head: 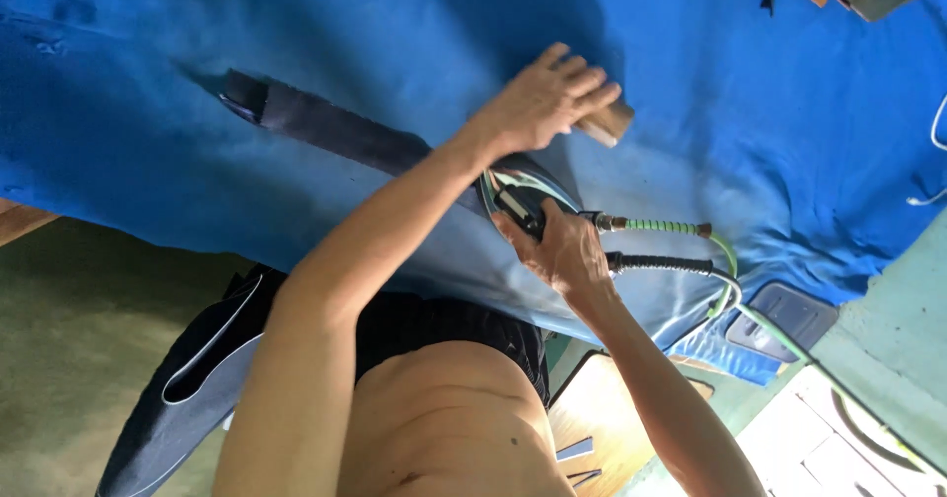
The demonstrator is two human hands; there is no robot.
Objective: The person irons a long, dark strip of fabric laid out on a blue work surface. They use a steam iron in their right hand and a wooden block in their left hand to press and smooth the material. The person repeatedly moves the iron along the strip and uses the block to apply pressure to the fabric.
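Blue cloth [296, 43] covers the whole work surface, lightly rumpled towards the right edge. Nearest the body, dark fabric [187, 359] hangs off the table edge over the lap. Moving up, the right hand [557, 250] is clenched around the handle of a steam iron [518, 201], fingers wrapped tight, the shiny body of the iron partly hidden beneath the left forearm. Two lines run off the iron to the right: a green hose [663, 226] and, just below it, a black cable [659, 263]. Further out, the left hand [547, 98] lies palm down with fingers loosely spread, pressing on what looks like a small wooden block [609, 122], though most of it is covered. A long dark strip of garment [316, 127] stretches away to the left, passing under that forearm. Far right, a white cord [935, 137] trails along the cloth.
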